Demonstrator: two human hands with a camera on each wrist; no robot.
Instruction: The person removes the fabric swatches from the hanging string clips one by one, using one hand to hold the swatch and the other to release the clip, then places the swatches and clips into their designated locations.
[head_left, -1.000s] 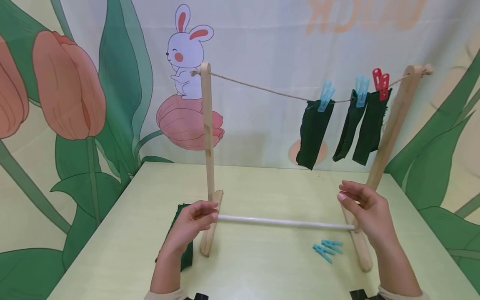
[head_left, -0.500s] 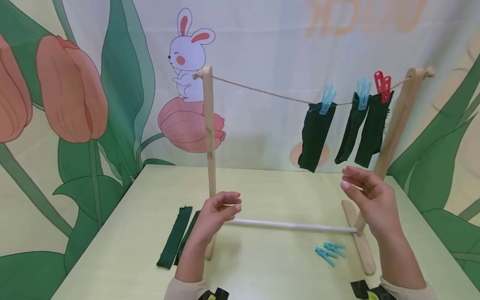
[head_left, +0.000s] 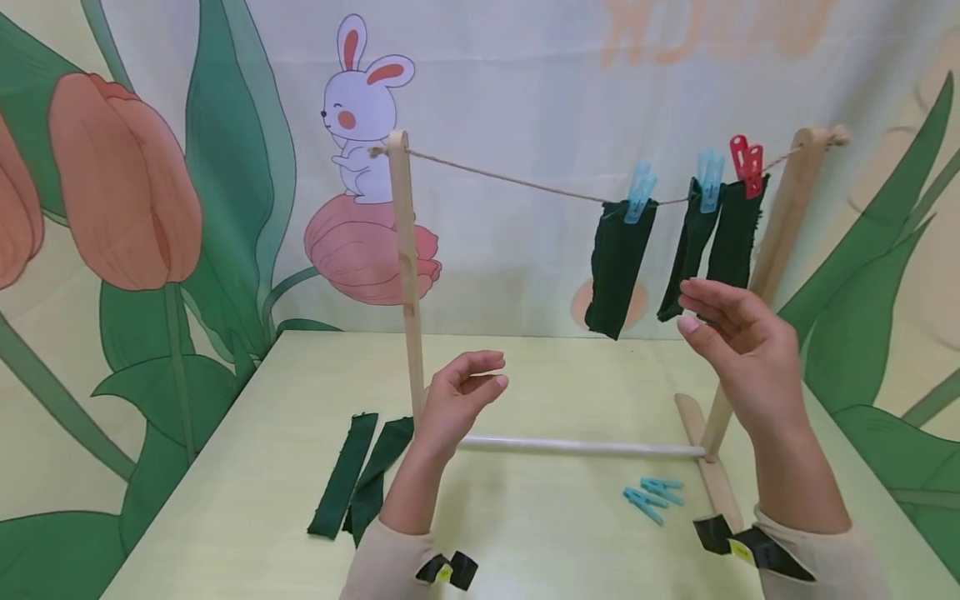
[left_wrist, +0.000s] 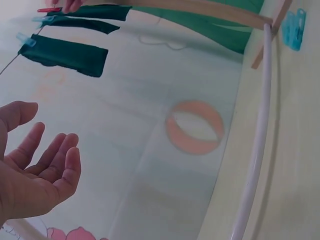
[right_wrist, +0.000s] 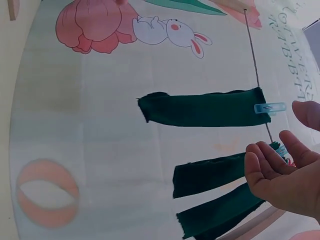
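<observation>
Dark green cloth strips hang from a string; a blue clothespin [head_left: 640, 193] grips the leftmost strip [head_left: 618, 271]. Another blue clothespin [head_left: 710, 181] holds the middle strip [head_left: 686, 258], and a red clothespin [head_left: 747, 167] the rightmost strip [head_left: 738, 233]. In the head view my right hand [head_left: 753, 362] is raised before the two right strips, partly covering them. Its fingers are loosely bent and hold nothing; the right wrist view [right_wrist: 285, 172] agrees. My left hand [head_left: 461, 400], also holding nothing, hovers above the white rod [head_left: 577, 447] near the left post.
Wooden posts, left [head_left: 405, 250] and right [head_left: 787, 221], carry the string [head_left: 502, 176]. More green strips lie on the table at left, one flat [head_left: 343, 475] and one rumpled [head_left: 378, 471]. Blue clothespins [head_left: 643, 505] lie at the right foot [head_left: 722, 487].
My left hand has moved up and right, away from the strips on the table. My right hand has risen toward the hanging strips. The hung strips stay on the string.
</observation>
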